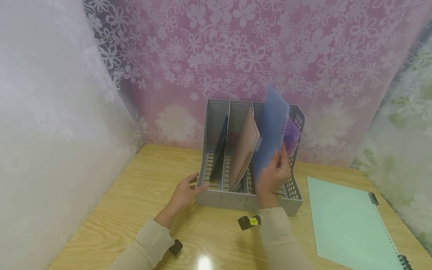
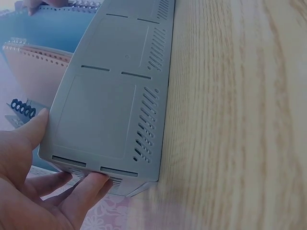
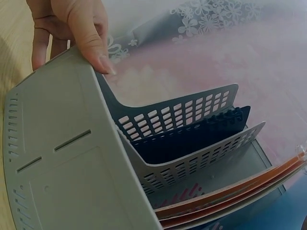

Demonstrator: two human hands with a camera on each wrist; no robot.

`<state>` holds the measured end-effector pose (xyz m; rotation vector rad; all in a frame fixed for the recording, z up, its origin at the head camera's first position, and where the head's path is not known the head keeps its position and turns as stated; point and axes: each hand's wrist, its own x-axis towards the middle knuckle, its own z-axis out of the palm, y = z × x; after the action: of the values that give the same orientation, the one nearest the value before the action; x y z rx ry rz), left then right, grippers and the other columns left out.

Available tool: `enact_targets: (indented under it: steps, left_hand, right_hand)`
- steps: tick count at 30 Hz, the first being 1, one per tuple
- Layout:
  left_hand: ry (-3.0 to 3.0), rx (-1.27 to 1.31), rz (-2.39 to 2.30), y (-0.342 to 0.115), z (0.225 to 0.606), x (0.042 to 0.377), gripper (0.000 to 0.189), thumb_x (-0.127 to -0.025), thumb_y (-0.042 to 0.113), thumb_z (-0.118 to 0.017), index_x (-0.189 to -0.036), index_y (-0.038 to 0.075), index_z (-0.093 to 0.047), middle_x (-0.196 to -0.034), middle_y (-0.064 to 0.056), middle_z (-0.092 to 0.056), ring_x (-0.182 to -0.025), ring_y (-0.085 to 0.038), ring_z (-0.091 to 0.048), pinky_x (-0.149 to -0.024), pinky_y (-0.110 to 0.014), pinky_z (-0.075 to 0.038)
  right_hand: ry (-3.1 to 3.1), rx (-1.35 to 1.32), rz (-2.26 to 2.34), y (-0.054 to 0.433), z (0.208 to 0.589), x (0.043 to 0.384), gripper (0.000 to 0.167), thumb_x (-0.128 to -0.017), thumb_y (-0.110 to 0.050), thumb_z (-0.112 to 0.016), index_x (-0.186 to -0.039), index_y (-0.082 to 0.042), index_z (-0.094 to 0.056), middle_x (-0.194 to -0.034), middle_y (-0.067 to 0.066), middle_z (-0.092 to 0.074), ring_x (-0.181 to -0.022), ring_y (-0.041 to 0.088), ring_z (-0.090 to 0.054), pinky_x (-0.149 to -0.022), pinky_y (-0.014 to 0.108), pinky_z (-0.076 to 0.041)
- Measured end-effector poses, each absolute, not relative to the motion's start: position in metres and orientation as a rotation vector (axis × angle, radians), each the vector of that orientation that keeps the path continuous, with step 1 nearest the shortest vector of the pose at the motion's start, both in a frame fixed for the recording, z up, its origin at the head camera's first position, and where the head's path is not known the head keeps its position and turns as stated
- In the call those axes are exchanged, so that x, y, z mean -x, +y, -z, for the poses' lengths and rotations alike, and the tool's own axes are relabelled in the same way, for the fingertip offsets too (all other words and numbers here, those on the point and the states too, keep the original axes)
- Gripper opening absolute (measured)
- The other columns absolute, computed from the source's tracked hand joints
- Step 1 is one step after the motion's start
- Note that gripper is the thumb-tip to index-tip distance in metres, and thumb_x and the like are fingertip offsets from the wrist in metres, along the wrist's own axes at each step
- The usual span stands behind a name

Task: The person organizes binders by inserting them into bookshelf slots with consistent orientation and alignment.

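Note:
A grey file holder [image 1: 233, 200] with several upright compartments stands on the table. My left hand [image 1: 185, 193] grips its front left corner, thumb over the rim and fingers against the side, as the left wrist view shows. My right hand [image 1: 275, 174] pinches the spiral edge of a blue notebook [image 1: 271, 123], which stands upright in a right-hand compartment and rises above the holder's back. To its left leans a pink spiral notebook [image 1: 243, 150]. A dark blue notebook [image 3: 192, 139] leans in the leftmost compartment. A small purple notebook [image 1: 293, 137] sits at the far right, partly behind my right hand.
A mint green spiral notebook [image 1: 351, 221] lies flat on the wooden table [image 1: 135, 210], right of the holder. Behind the table hangs a pink flowered curtain [image 1: 216, 48], with pale curtains at both sides.

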<state>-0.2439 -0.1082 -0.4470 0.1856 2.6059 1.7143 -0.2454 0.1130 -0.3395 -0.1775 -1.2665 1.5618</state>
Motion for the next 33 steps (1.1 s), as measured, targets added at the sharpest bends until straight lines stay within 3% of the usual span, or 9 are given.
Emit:
enact_targets:
  steps: [5, 14, 33]
  left_hand:
    - [2.604, -0.185, -1.721, -0.108, 0.446, 0.244, 0.073, -0.091, 0.037, -0.069, -0.148, 0.004, -0.038, -0.141, -0.024, -0.048, -0.122, -0.046, -0.052, -0.093, -0.050, -0.052]
    - [2.608, -0.190, -1.723, -0.110, 0.447, 0.245, 0.076, -0.089, 0.040, -0.070, -0.148, 0.004, -0.038, -0.141, -0.024, -0.047, -0.121, -0.045, -0.053, -0.092, -0.049, -0.052]
    - [2.613, -0.190, -1.709, -0.109, 0.449, 0.246, 0.076, -0.089, 0.041, -0.070, -0.148, 0.005, -0.039, -0.141, -0.023, -0.048, -0.121, -0.044, -0.053, -0.093, -0.049, -0.052]
  right_hand:
    - [-1.276, 0.204, -1.517, 0.114, 0.350, 0.255, 0.026, -0.095, 0.003, -0.056, -0.120, 0.005, -0.065, -0.119, 0.019, -0.065, -0.089, 0.019, -0.062, -0.077, 0.014, -0.048]
    - [-1.275, 0.209, -1.588, 0.119, 0.378, 0.275, 0.028, -0.095, -0.001, -0.059, -0.122, 0.005, -0.064, -0.123, 0.017, -0.064, -0.118, 0.024, -0.060, -0.100, 0.029, -0.047]
    - [-1.341, 0.281, -1.724, 0.118, 0.401, 0.273, 0.033, -0.097, 0.000, -0.054, -0.129, 0.007, -0.057, -0.131, 0.020, -0.058, -0.126, 0.027, -0.053, -0.107, 0.031, -0.042]
